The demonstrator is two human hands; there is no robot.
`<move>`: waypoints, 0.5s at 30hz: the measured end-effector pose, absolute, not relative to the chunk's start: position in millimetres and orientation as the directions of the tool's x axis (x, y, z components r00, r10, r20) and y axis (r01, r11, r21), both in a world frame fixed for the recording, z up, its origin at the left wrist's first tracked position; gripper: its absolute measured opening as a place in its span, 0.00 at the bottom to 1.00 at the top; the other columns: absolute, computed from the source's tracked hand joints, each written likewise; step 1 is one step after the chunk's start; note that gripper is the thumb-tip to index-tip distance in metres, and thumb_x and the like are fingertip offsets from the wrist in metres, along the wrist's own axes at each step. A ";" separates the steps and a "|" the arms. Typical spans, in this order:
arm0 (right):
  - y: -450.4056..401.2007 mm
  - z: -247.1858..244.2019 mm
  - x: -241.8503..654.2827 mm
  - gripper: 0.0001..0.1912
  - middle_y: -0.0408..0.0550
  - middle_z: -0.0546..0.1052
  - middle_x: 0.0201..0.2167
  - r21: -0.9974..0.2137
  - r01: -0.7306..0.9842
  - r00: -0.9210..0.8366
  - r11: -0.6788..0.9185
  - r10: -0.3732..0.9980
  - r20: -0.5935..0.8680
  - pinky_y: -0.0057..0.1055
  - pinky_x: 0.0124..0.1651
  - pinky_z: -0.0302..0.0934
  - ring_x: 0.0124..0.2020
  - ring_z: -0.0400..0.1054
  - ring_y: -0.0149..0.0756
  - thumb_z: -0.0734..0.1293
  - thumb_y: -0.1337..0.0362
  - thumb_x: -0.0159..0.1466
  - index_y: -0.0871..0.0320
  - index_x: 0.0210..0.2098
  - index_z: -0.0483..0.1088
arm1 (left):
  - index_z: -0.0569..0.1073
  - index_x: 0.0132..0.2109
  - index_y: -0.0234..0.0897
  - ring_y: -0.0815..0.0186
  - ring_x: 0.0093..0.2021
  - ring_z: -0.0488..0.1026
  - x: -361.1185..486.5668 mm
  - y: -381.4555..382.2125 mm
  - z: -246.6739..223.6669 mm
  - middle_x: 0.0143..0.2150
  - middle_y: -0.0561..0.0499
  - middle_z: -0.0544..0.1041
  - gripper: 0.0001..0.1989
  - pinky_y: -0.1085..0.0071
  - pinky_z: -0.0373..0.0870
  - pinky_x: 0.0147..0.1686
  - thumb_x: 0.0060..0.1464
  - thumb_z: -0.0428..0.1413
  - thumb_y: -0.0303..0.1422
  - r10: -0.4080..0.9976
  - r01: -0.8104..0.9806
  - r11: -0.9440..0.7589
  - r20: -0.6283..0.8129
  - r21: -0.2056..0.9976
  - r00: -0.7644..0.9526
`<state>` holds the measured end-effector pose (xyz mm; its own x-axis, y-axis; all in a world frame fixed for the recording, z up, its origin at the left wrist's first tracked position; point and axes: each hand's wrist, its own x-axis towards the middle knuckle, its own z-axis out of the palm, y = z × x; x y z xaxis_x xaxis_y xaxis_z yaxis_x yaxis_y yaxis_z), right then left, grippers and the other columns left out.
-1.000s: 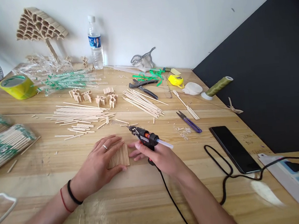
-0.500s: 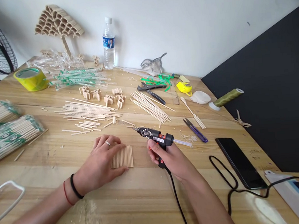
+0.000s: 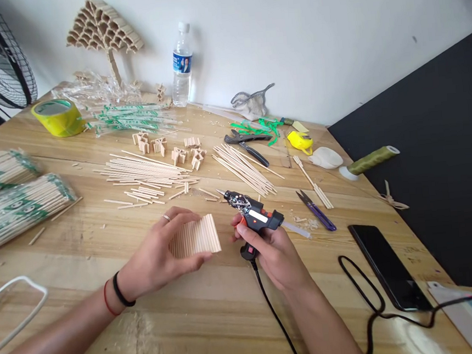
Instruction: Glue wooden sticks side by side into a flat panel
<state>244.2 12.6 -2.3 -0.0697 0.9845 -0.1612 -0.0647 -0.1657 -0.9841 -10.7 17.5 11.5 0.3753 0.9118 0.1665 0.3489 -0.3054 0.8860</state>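
Note:
Between its thumb and fingers, my left hand (image 3: 157,250) grips a small panel of short wooden sticks (image 3: 195,236) by its long edges. The panel's right end is tilted up off the table. My right hand (image 3: 269,248) is wrapped round the handle of a black glue gun (image 3: 251,211), whose nozzle points up and left, just right of the panel. A clear glue stick (image 3: 296,229) comes out of its back. Behind the hands lie loose long sticks (image 3: 144,171) and more sticks (image 3: 243,168).
Small stick pieces (image 3: 179,156), yellow tape (image 3: 59,118), a bottle (image 3: 181,66) and a stick tree (image 3: 103,31) stand farther back. Bagged sticks (image 3: 19,209) lie left. Pliers (image 3: 249,143), purple snips (image 3: 316,210), a phone (image 3: 388,265) and a black cable (image 3: 372,297) lie right.
My left hand has picked up the stick panel, which lay flat before, and tilted it. The glue gun has turned in my right hand. The whole view has shifted slightly.

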 end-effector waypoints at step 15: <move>8.7 12.7 234.5 0.20 0.44 0.74 0.26 -0.980 -0.112 0.004 -0.162 0.987 -0.163 0.33 0.25 0.69 0.25 0.67 0.34 0.76 0.45 0.66 0.57 0.31 0.78 | 0.81 0.54 0.26 0.56 0.42 0.83 -18.4 28.7 11.9 0.47 0.36 0.86 0.27 0.66 0.79 0.43 0.70 0.55 0.48 0.899 -0.557 0.411 -0.221 0.722 0.378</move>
